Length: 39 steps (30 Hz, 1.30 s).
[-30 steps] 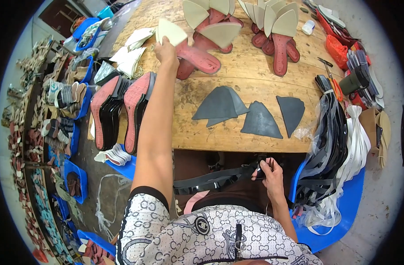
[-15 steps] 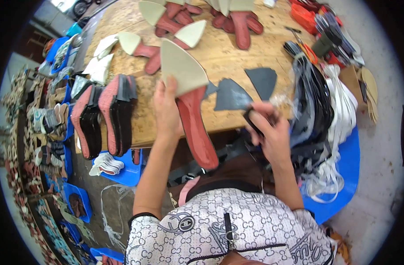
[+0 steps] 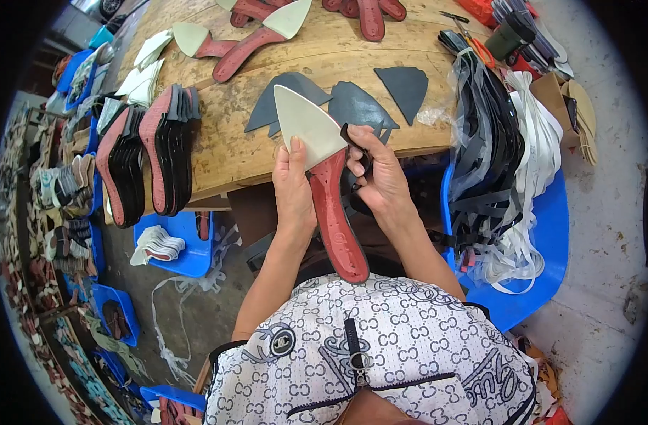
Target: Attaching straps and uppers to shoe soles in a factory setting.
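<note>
1. item: red sole (image 3: 332,219) w/ cream pointed pc. (image 3: 306,127) at its upper end; held in the air b/w both hands, at the near edge of the tabletop (image 3: 214,170). point aimed up & away; rounded red end seen over the patterned shirt (image 3: 387,333), contact cannot be told.
2. step in hand (judged): black strip (image 3: 348,133) being brought to the cream pc.'s right corner, where cream & red meet. actual touch not confirmed.
3. method, advised: sole to be kept steady by the one hand, strip to be guided by the other only. strip to be kept flat & untwisted, laid flush w/ the rim, light even tension. corner to be taken slowly, as puckering is judged likeliest there. cream pc. not to be bent by thumb pressure.
4. left hand (image 3: 293,190): closed narrow on the cream pc.'s lower left corner; thumb laid on top, fingers underneath mostly hidden.
5. right hand (image 3: 379,166): fingers curled, strip pinched near the tips; gap small. strip's full run partly hidden by the fingers.
6. nearby: dark grey pcs. (image 3: 402,92) lying on the tabletop beyond the hands; black strip bundle (image 3: 472,131) at right.
</note>
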Each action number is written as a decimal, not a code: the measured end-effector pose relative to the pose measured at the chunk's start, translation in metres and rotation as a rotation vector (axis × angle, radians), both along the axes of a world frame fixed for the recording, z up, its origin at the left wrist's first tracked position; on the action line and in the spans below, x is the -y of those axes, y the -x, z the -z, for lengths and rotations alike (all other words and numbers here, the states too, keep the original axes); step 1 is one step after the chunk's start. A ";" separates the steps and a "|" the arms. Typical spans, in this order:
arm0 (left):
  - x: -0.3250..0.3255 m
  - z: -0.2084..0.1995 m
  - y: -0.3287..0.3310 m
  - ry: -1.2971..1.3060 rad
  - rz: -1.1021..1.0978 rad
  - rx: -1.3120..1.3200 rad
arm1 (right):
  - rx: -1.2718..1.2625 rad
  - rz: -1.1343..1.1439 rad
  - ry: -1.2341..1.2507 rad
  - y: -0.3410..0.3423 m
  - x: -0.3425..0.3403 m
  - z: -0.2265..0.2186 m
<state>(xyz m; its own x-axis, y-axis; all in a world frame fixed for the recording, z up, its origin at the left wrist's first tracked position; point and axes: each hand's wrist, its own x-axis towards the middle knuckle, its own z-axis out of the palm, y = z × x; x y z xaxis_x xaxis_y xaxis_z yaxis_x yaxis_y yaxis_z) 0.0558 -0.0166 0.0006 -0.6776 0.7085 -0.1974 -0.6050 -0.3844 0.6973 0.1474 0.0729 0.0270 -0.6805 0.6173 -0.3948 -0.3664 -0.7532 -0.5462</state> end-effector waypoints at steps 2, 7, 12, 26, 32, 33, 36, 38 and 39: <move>0.000 0.002 -0.002 0.007 -0.002 -0.017 | 0.016 0.020 0.008 -0.001 0.002 -0.001; -0.007 0.010 -0.002 0.075 -0.037 -0.064 | 0.104 0.080 -0.071 -0.002 0.000 0.007; -0.012 -0.006 0.015 0.018 -0.077 -0.309 | 0.390 0.160 -1.143 0.010 -0.011 0.003; 0.021 -0.095 0.048 0.304 0.844 -1.961 | 0.471 -0.731 -0.813 -0.030 -0.034 -0.027; 0.071 -0.039 0.057 0.646 0.951 -1.488 | 1.046 -0.002 -1.646 -0.076 -0.054 -0.029; 0.072 -0.027 0.055 0.638 0.955 -1.228 | 0.992 0.256 -1.867 -0.070 -0.040 -0.030; 0.062 -0.027 0.057 0.405 1.008 -0.150 | 0.487 -0.201 -0.810 -0.057 0.016 -0.025; 0.058 -0.047 0.058 0.393 0.969 -0.078 | 0.518 -0.576 -0.765 -0.043 0.034 -0.024; 0.055 -0.062 0.052 0.451 0.957 -0.155 | 0.480 -0.406 -0.775 -0.040 0.037 0.002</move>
<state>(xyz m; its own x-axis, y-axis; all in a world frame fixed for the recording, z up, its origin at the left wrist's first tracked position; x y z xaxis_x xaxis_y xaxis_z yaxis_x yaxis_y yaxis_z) 0.0035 -0.0717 0.0625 0.0814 0.8418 -0.5336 -0.4111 0.5160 0.7515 0.1878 0.0359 0.0251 -0.7712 0.5766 -0.2697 0.2283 -0.1450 -0.9627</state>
